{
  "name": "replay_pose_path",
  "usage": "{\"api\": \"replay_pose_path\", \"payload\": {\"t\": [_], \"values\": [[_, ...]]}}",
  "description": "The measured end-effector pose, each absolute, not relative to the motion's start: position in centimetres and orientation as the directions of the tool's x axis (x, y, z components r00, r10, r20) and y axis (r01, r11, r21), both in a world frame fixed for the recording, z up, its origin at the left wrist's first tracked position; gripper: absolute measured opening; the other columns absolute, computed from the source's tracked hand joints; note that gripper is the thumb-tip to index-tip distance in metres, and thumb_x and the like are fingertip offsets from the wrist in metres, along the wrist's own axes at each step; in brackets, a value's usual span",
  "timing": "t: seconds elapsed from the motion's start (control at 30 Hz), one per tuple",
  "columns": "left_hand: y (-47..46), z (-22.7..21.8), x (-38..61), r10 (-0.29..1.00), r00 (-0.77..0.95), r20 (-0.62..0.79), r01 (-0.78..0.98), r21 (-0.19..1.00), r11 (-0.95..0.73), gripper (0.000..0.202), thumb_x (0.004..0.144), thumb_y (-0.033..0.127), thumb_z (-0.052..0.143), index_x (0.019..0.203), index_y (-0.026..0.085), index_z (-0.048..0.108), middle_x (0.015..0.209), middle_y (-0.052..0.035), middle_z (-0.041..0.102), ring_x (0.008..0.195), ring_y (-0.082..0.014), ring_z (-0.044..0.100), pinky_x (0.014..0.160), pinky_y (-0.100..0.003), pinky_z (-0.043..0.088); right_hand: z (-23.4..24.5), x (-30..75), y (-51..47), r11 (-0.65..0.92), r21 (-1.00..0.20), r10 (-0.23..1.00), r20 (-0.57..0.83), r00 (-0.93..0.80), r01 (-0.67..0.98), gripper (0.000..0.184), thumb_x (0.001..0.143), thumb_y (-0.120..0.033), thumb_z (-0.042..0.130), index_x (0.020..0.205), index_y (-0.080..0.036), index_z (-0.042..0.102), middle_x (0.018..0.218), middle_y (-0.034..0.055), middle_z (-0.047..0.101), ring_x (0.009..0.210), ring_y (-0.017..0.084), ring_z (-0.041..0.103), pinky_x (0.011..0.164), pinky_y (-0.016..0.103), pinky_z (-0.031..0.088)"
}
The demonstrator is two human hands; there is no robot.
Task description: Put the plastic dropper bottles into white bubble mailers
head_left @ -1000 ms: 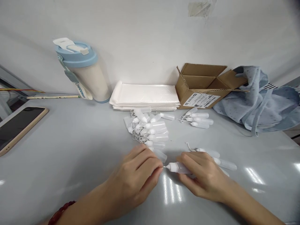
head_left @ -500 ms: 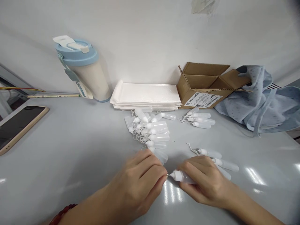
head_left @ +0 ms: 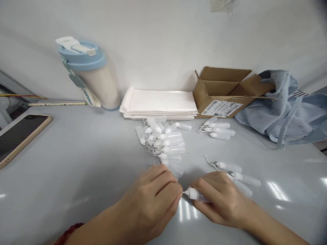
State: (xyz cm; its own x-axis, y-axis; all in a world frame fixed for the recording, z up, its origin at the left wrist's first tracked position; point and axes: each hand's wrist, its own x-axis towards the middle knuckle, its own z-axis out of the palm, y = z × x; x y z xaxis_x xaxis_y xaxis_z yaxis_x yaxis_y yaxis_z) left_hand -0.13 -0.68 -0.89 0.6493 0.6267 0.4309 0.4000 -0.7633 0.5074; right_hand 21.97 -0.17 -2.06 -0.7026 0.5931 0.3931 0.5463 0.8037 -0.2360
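My right hand (head_left: pixel 223 200) is closed round a small translucent squeeze bottle (head_left: pixel 195 194) with a white cap, lying sideways, its nozzle toward the left. A thin pin-like tip joins the nozzle to the pinched fingers of my left hand (head_left: pixel 153 200); whatever else those fingers hold is hidden. Behind my left hand lies a heap of similar dropper bottles (head_left: pixel 173 149) with white cords at their caps. Just past my right hand a few more bottles (head_left: pixel 246 178) rest on the grey table (head_left: pixel 97 149).
A third group of bottles (head_left: pixel 221 131) lies before an open cardboard box (head_left: pixel 222 98). Left of the box is a stack of white padded envelopes (head_left: pixel 158 102), then a blue-lidded tumbler (head_left: pixel 97 78). A phone (head_left: pixel 21 137) lies far left, a pale blue cloth bag (head_left: pixel 281 112) at right.
Both hands stay almost in place, with the bottle and pin-like tip still between them. The whole view has shifted very slightly.
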Motion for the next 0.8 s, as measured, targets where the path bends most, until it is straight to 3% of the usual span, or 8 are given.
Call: {"api": "replay_pose_path", "payload": {"t": [0.27, 0.47, 0.8], "values": [[-0.78, -0.84, -0.06, 0.650, 0.639, 0.412, 0.389, 0.556, -0.735, 0.020, 0.090, -0.001, 0.046, 0.089, 0.014, 0.059, 0.076, -0.0048, 0.063, 0.073, -0.0182, 0.055, 0.070, -0.033, 0.048, -2.24, 21.81, -0.03, 0.811, -0.235, 0.584, 0.398, -0.708, 0.536, 0.023, 0.083, -0.006, 0.042, 0.070, -0.018, 0.057, 0.051, -0.0041, 0.046, 0.043, 0.012, 0.039, 0.045, 0.029, 0.028], [-0.77, -1.18, 0.25, 0.832, 0.420, 0.364, 0.366, 0.770, -0.522, 0.012, 0.089, 0.007, 0.056, 0.094, 0.017, 0.060, 0.079, -0.0003, 0.064, 0.073, -0.0127, 0.059, 0.068, -0.024, 0.047, -2.21, 21.92, 0.31, 0.784, -0.260, 0.616, 0.435, -0.657, 0.563, 0.020, 0.083, -0.005, 0.043, 0.073, -0.017, 0.056, 0.051, -0.0049, 0.044, 0.043, 0.012, 0.037, 0.045, 0.027, 0.028], [-0.64, -1.27, 0.24, 0.777, 0.460, 0.428, 0.328, 0.732, -0.598, 0.014, 0.090, 0.002, 0.054, 0.088, 0.015, 0.060, 0.079, -0.0020, 0.062, 0.074, -0.0129, 0.056, 0.071, -0.027, 0.046, -2.13, 21.96, 0.42, 0.791, -0.256, 0.610, 0.406, -0.681, 0.556, 0.022, 0.084, -0.006, 0.043, 0.074, -0.016, 0.059, 0.053, -0.0041, 0.046, 0.045, 0.012, 0.039, 0.046, 0.028, 0.029]]}}
